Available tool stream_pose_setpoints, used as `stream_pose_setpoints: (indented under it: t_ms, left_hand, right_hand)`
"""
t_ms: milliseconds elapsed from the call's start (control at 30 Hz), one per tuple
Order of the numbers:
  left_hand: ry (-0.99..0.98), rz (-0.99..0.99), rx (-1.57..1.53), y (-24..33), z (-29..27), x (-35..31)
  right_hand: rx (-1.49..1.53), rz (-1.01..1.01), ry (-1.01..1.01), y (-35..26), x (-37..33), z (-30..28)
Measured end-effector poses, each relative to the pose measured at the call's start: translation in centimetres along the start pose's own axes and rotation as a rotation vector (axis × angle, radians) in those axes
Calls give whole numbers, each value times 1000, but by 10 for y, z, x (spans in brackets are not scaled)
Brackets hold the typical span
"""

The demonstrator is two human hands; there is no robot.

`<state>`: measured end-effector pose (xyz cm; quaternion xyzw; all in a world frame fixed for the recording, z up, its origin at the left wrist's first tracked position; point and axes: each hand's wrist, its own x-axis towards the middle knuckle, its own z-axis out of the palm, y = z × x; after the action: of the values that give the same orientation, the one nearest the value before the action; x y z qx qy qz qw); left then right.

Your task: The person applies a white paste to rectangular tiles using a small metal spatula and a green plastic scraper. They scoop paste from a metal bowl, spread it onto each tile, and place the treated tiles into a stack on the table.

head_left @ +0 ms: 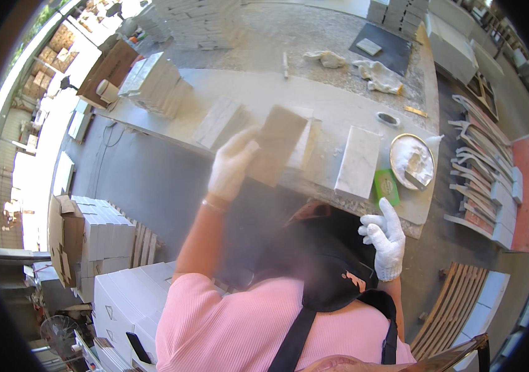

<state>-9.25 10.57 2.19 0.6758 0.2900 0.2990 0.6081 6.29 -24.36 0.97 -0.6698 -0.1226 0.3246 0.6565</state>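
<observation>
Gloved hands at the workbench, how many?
2: the left hand holds a blurred grey-brown tile at the near edge of the workbench; the right hand is by the green rectangular item.

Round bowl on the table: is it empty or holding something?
Not empty: the bowl holds white material, with a flat tool at its near edge.

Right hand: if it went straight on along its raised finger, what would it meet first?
Likely the green item on the table, just beyond the right hand's raised fingertip. Depth is unclear from this one view; the hand might pass above it.
</observation>
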Motion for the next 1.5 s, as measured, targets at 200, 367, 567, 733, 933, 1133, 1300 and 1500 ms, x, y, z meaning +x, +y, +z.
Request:
stream_pose_setpoints:
  t_ms: [200,367,567,733,933,1133,1300,1500]
  left_hand:
    - [152,-68,182,-25,-104,78]
    - [171,-88,481,-50,-134,105]
    - [289,210,1050,-21,-85,88]
    - [-203,79,381,7,28,8]
    - [-463,-80,452,-7,114,-32]
    - [-366,-318,121,-19,121,-54]
    - [-434,-146,332,-10,111,-65]
    - [-443,659,605,15,137,-46]
  right_hand:
    - [-3,44,48,13,5,-12]
    - [-2,33,15,13,2,-13]
    - [24,83,82,5,8,-11]
    - [-65,88,66,10,25,0]
    - [-146,88,18,18,32,9]
    - [-126,-21,10,19,19,6]
    - [107,125,39,19,12,1]
    - [291,239,-40,15,21,11]
